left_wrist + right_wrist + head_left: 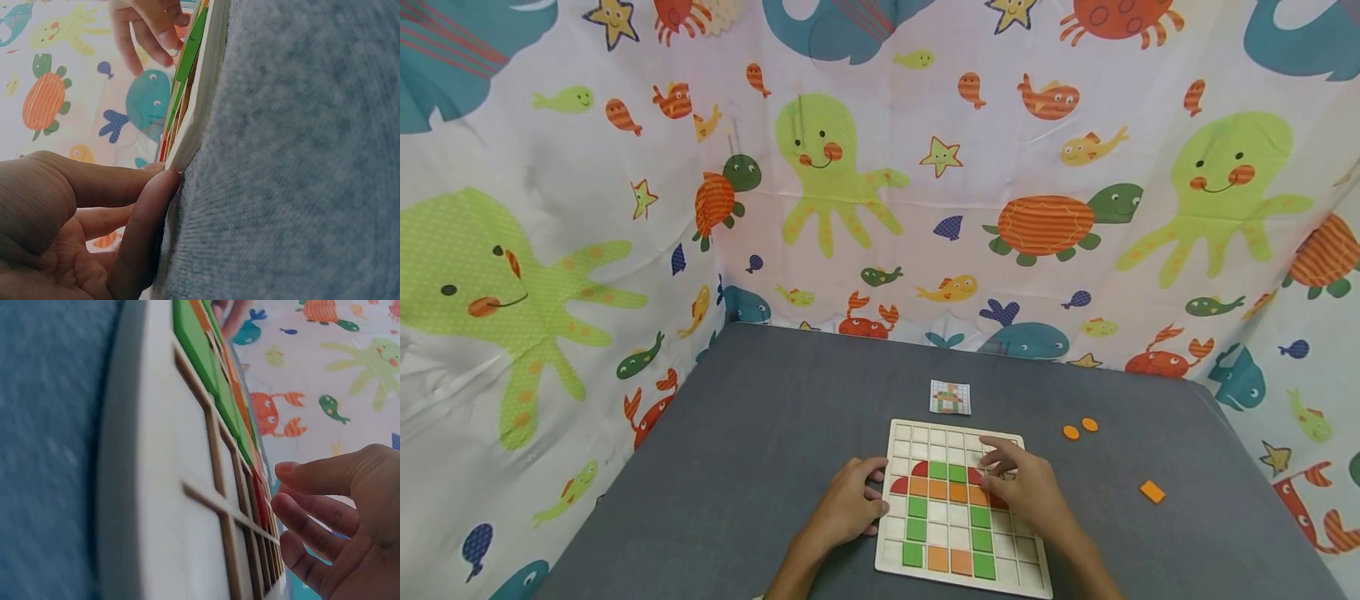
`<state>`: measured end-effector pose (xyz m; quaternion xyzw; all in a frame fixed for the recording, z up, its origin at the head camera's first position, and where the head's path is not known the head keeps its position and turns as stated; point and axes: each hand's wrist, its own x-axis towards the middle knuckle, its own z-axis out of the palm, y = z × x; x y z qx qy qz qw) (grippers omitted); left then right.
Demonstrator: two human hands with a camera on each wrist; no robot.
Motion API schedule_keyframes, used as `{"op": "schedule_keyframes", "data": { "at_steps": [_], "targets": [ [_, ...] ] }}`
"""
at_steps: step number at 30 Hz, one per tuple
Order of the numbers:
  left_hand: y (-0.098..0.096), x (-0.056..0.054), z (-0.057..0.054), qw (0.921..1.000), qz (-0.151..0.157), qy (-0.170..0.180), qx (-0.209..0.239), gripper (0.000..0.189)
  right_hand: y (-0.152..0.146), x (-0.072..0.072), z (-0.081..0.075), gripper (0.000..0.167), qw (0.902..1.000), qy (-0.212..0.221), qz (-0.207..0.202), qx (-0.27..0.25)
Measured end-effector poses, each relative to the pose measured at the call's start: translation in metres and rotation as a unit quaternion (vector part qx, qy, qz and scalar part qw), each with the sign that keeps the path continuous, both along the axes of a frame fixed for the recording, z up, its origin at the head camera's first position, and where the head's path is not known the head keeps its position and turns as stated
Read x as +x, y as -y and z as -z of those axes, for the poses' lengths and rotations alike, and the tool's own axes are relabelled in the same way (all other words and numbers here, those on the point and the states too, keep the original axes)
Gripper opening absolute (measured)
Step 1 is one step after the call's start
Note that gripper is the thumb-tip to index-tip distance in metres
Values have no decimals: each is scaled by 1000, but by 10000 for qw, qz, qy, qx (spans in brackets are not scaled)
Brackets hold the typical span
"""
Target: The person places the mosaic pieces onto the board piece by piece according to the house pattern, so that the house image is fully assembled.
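Note:
A pale wooden grid board lies on the dark table, with green tiles, orange tiles and red rounded-corner tiles set in its cells. At its left edge my left hand pinches the rim between thumb and finger, which shows close up in the left wrist view. My right hand hovers over the board's right part, near a red tile. Its fingers are loosely bent and apart from the thumb, with nothing between them in the right wrist view. The hand covers some upper right cells.
Behind the board lies a small printed card with a coloured grid pattern. To the right are two orange discs and an orange square tile. A sea-animal curtain encloses the table at the back and sides.

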<state>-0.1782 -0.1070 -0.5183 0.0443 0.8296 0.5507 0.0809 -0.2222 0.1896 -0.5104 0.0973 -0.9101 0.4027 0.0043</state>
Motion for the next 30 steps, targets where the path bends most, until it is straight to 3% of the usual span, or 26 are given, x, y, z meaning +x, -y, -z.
{"op": "schedule_keyframes", "data": {
  "at_steps": [18, 30],
  "targets": [
    [0, 0, 1, 10000, 15, -24, 4, 62, -75, -6, -3, 58, 9930, -780, 840, 270],
    [0, 0, 1, 10000, 7, -8, -21, 63, -122, -4, 3, 57, 9853, -769, 1510, 233]
  ]
}}
